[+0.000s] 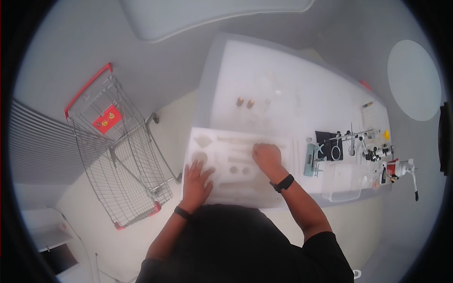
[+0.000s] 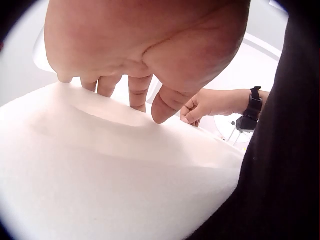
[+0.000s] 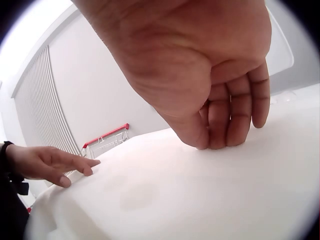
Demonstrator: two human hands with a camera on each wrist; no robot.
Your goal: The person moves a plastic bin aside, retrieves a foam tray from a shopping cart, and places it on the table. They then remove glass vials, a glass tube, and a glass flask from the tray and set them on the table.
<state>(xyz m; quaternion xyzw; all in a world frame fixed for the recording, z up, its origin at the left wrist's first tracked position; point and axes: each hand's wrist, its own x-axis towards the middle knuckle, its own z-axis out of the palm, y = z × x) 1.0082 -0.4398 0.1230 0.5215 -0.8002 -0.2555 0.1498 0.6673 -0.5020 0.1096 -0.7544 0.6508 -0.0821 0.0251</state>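
A white foam-like slab (image 1: 222, 177) with round holes and long slots lies at the table's near left. My left hand (image 1: 195, 185) rests on its left part with fingers spread, beside a large round recess (image 1: 200, 156). In the left wrist view, the fingertips (image 2: 138, 102) of that hand reach down onto the white surface. Over the slab's right part, my right hand (image 1: 267, 159) is curled, close to the ends of the slots. The right wrist view shows its thumb and fingers (image 3: 235, 122) drawn together at the white surface; I cannot tell what, if anything, is between them.
Two small brown-topped pieces (image 1: 245, 102) stand farther back on the white table (image 1: 302, 89). At the right are a green-grey tool (image 1: 309, 159), metal clamps and stands (image 1: 354, 137), a clear plastic bin (image 1: 340, 181) and a red-and-silver device (image 1: 396, 169). A shopping cart (image 1: 122, 155) stands left.
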